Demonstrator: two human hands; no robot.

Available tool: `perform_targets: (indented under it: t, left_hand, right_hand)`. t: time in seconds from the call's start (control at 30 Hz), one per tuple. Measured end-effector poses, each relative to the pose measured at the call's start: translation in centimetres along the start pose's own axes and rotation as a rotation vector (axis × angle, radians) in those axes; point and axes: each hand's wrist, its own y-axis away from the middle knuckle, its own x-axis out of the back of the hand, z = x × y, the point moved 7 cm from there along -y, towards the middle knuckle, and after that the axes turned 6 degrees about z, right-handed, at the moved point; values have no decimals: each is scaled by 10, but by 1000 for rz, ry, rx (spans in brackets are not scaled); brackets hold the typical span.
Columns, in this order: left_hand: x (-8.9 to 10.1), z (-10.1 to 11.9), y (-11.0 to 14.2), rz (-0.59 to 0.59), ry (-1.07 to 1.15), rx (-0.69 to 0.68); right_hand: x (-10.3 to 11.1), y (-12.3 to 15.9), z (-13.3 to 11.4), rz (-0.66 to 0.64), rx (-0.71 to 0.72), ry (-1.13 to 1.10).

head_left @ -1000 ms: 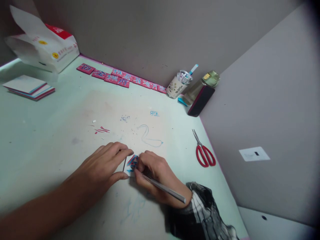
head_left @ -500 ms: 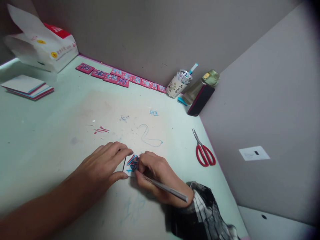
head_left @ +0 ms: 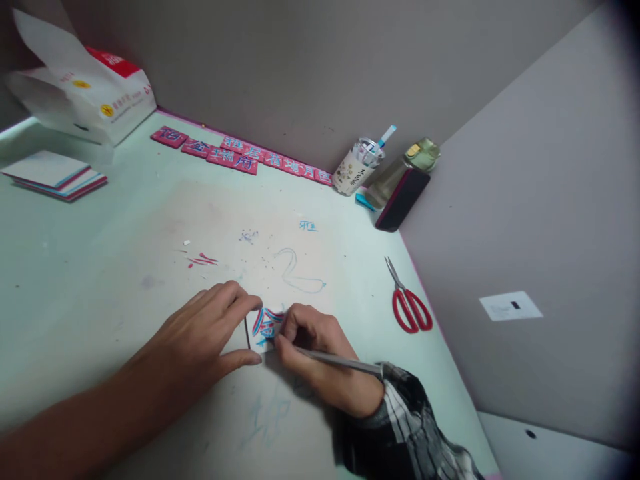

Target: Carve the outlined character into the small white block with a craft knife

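Note:
A small white tile with a red and blue carved character lies on the pale green table. My left hand rests flat beside it, index finger and thumb bracketing the tile's left edge and holding it down. My right hand is closed in a pen grip on a thin grey metal tool, its tip at the tile's lower right part. A plaid sleeve covers my right wrist.
Red-handled scissors lie to the right near the wall. A row of red carved tiles lines the back wall. A paper cup with pens, a bottle and a dark phone stand in the corner. A stack of sheets and a paper bag sit far left.
My right hand has turned, so the tool's shaft now lies flatter and points more to the right. More of the tile's character shows. My left hand has barely shifted.

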Motion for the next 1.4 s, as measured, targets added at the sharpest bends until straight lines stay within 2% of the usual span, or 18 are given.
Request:
perform_targets:
  t: [0.1, 0.23, 0.57, 0.73, 1.07, 1.4]
  left_hand:
    - [1, -2, 3, 43, -40, -70]
    - [-3, -1, 4, -9, -52, -146]
    - [4, 9, 2, 67, -15, -48]
    - [7, 15, -1, 76, -14, -90]
    - [6, 13, -1, 56, -22, -75]
    - [6, 13, 0, 88, -54, -96]
  right_hand:
    - [3, 0, 4, 34, -32, -10]
    - [6, 0, 9, 40, -44, -36]
    - [3, 1, 5, 9, 1, -28]
    - [4, 1, 2, -19, 0, 9]
    - [5, 3, -1, -41, 43, 72]
    - [7, 2, 7, 6, -42, -125]
